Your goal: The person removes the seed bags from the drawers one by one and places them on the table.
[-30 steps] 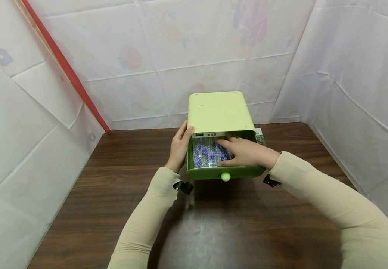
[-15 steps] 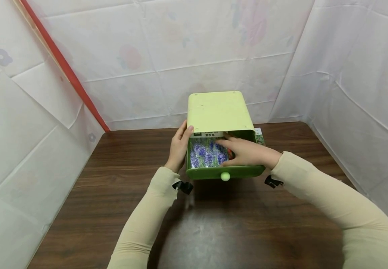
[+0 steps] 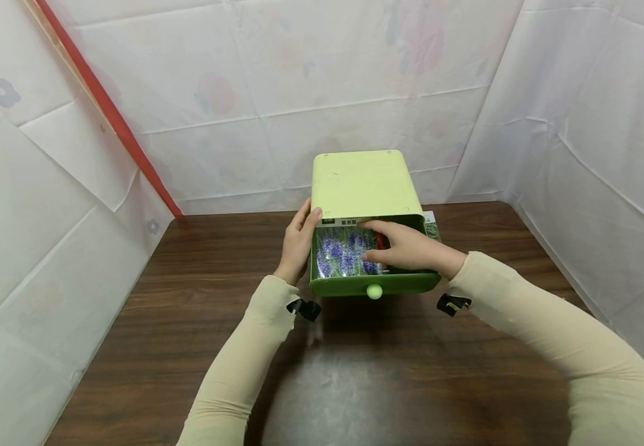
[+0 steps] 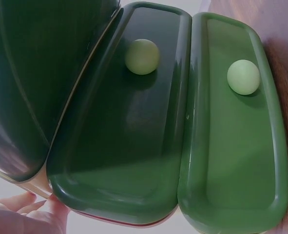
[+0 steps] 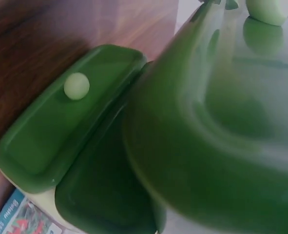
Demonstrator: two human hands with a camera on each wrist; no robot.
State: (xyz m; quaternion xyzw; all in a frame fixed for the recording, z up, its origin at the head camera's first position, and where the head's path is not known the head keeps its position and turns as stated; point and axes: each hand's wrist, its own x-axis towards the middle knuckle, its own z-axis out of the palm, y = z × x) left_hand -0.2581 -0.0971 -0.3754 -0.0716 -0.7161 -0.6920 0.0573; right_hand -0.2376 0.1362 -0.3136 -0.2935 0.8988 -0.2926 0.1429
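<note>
A seed packet with a purple lavender picture (image 3: 341,251) lies face up in the pulled-out top drawer (image 3: 346,287) of a light green cabinet (image 3: 363,183). My right hand (image 3: 411,246) reaches into the drawer, its thumb and index fingertip apart on the packet's face. Something red (image 3: 380,240) shows at the packet's right edge, under the hand. My left hand (image 3: 296,244) rests against the cabinet's left side, thumb at the front top corner. In the left wrist view, its fingertips (image 4: 22,201) touch the cabinet's side. The right wrist view hides the right hand behind the drawer.
Two lower drawers with round knobs, the middle one (image 4: 129,122) and bottom one (image 4: 236,136), are pushed in. Another picture packet (image 5: 27,214) lies on the wooden table (image 3: 199,347) right of the cabinet. White sheeting (image 3: 277,80) hangs behind and at both sides.
The lavender packet has shifted slightly left in the drawer. My right index finger has come forward from under the cabinet top, and more red shows beside the packet. My left hand stays put.
</note>
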